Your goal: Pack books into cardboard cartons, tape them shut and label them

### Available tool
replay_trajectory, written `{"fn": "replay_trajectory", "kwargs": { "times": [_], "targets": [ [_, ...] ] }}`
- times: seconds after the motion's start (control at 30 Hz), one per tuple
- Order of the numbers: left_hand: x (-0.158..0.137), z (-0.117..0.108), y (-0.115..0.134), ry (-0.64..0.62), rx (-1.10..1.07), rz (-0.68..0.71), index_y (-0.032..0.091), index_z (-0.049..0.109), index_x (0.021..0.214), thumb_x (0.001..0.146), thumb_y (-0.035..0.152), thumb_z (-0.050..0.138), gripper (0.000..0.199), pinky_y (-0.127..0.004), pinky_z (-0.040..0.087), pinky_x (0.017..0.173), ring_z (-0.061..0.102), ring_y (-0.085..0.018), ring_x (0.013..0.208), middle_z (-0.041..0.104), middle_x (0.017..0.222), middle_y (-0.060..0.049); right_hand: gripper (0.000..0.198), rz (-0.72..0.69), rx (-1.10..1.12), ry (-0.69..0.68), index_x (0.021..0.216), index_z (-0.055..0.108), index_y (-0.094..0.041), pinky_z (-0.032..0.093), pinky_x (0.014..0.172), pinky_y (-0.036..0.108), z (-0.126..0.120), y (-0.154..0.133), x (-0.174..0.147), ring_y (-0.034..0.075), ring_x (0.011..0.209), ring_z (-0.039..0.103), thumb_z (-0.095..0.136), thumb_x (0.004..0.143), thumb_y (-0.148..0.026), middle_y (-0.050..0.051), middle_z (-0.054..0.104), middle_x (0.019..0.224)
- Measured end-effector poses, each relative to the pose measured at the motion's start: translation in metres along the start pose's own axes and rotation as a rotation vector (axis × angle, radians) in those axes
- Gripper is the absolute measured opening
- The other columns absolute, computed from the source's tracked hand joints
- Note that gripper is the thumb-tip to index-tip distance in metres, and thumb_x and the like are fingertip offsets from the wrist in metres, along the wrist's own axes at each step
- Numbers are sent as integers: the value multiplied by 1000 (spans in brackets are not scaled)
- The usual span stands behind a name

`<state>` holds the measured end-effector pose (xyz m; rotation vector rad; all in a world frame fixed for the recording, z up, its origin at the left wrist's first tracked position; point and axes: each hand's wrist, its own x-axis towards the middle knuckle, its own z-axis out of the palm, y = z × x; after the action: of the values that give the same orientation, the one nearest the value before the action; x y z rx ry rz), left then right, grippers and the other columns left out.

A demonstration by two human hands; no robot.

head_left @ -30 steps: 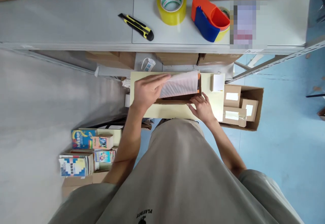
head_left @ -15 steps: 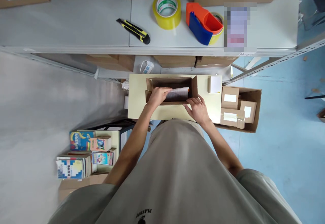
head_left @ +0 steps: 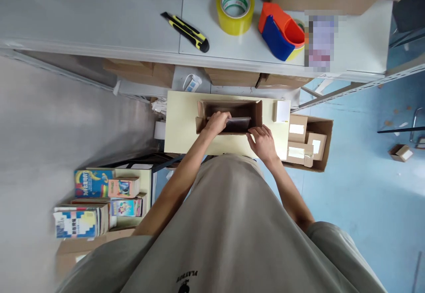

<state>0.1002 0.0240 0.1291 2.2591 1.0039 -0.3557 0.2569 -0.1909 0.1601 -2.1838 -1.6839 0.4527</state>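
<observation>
Inside the carton (head_left: pixel 257 112), a flat item (head_left: pixel 239 124) lies parallel to its long walls. The left grip (head_left: pixel 216 124) is nearer, over the item's left end, pinching or not, I cannot tell; the right grip (head_left: pixel 264 143), loosely spread, touches the carton's near-right corner.

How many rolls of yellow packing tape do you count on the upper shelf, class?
2: one loose roll right of the box cutter, and a second roll, partly hidden, in the orange-and-blue tape dispenser.

The head view looks steeply down at the box (head_left: pixel 257 115).
</observation>
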Motion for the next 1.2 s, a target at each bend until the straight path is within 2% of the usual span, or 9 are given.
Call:
{"fn": "replay_trajectory", "kwargs": {
  "times": [0.23, 0.43, 0.6, 0.73, 0.9, 0.97, 1.03, 1.1, 1.2],
  "targets": [
    [-8, -10, 12, -41, 74, -14, 23, 84, 148, 101, -3, 52, 62, -43, 59, 115, 79, -34, 133, 87, 134, -16, 30, 46, 0, -34, 129, 83, -21, 61, 115, 56, -14, -4, 12, 38, 124, 78, 57, 119, -33, 18, 87, 132],
    [-9, -12, 16, -49, 56, 16, 24, 82, 148, 102, -2, 52, 61, -43, 59, 117, 78, -34, 136, 86, 136, -15, 31, 71, -16, -64, 130, 82, -20, 62, 115, 59, -14, -13, 17, 39, 126, 77, 56, 119, -33, 19, 86, 132],
    [-9, -5, 17, -45, 27, 48, 15, 77, 152, 104, 1, 55, 54, -51, 61, 118, 78, -40, 139, 83, 144, -23, 36, 53, 20, 94, 138, 81, -25, 62, 122, 65, -19, -7, 20, 41, 148, 67, 52, 120, -36, 19, 75, 157],
    [-31, 5, 1, 66, -6, 190, 11, 71, 159, 103, 3, 60, 58, -54, 51, 136, 58, -40, 166, 60, 177, -24, 39, 92, 40, 214, 148, 76, -28, 57, 125, 77, -22, 16, 32, 44, 152, 63, 54, 118, -40, 20, 69, 162],
    [-83, 19, -13, 221, -89, 118, 22, 55, 177, 107, 18, 73, 72, -68, 30, 149, 32, -43, 183, 40, 193, -20, 39, 53, 30, 197, 144, 81, -28, 60, 122, 76, -14, 46, 70, 44, 145, 66, 61, 113, -42, 20, 67, 163],
    [-102, 23, -15, 328, -87, 27, 24, 46, 182, 99, 30, 93, 96, -79, 15, 150, 12, -50, 187, 23, 198, -23, 43, 52, 29, 169, 148, 80, -27, 63, 118, 72, -10, 54, 91, 44, 141, 70, 61, 113, -43, 21, 66, 165],
    [-114, 28, -18, 416, -106, -84, 24, 29, 189, 87, 41, 106, 129, -86, 8, 147, -4, -57, 185, 5, 200, -27, 48, 68, 68, 142, 152, 78, -26, 68, 112, 64, -5, 60, 111, 40, 129, 77, 58, 114, -46, 22, 65, 165],
    [-118, 32, -25, 455, -161, -150, 23, 8, 193, 85, 47, 108, 149, -83, 15, 147, -5, -59, 184, -8, 198, -31, 54, 86, 139, 117, 158, 73, -25, 72, 106, 57, 0, 63, 128, 35, 111, 83, 57, 114, -51, 22, 65, 166],
    [-113, 36, -38, 441, -238, -92, 27, -12, 192, 94, 47, 101, 150, -71, 31, 148, 6, -51, 187, -11, 199, -29, 66, 97, 229, 94, 170, 61, -25, 73, 100, 52, 8, 62, 144, 31, 98, 85, 56, 115, -59, 23, 68, 166]
  ]
}}
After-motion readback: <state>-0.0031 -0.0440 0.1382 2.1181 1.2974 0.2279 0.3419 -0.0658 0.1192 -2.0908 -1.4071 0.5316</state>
